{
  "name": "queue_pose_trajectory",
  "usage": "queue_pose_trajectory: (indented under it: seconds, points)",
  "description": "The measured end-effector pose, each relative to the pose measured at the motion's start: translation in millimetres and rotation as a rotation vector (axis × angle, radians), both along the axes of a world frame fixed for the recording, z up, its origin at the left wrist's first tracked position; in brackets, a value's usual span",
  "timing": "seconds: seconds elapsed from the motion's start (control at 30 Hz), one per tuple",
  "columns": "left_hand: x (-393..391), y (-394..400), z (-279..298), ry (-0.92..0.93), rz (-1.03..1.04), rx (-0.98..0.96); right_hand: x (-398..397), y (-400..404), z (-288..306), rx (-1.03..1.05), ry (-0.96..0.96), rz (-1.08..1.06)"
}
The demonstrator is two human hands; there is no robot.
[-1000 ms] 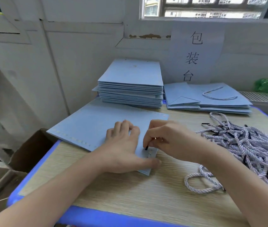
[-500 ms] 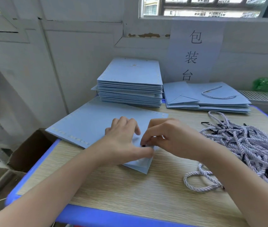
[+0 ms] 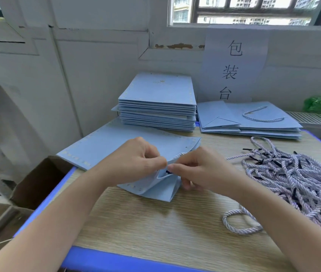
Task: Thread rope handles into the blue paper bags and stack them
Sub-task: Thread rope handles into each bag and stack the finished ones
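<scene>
A flat blue paper bag lies on the wooden table, its near edge lifted and spread apart. My left hand pinches the raised top layer of that edge. My right hand pinches a pale twisted rope handle at the bag's rim, its black tip showing inside the gap between the layers. A tall stack of bags without handles stands behind. To its right lies a low stack of bags with a rope handle on top.
A heap of loose rope handles covers the table's right side, one loop lying near my right forearm. A cardboard box sits below the table's left edge. A paper sign hangs on the wall behind.
The bag's near edge went from lying flat under my left palm to being lifted and spread apart. My left hand now pinches the top layer, and the rope's tip has gone in at the rim.
</scene>
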State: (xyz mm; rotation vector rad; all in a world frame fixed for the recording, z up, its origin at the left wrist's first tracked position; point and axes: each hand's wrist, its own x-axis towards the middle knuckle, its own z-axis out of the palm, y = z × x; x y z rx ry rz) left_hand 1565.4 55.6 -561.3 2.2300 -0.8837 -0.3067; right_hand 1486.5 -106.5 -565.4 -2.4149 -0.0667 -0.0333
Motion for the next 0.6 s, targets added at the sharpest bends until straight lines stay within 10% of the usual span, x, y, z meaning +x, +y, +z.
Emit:
queue_pose_trajectory:
  seconds: [0.37, 0.6]
  points:
    - [1.4, 0.8, -3.9, -0.037, -0.125, 0.248, -2.0, -33.7, 18.9, -0.019, -0.045, -0.291]
    - [8.3, -7.1, -19.9, -0.248, 0.073, 0.019, -2.7, -43.9, 17.8, -0.168, -0.017, -0.319]
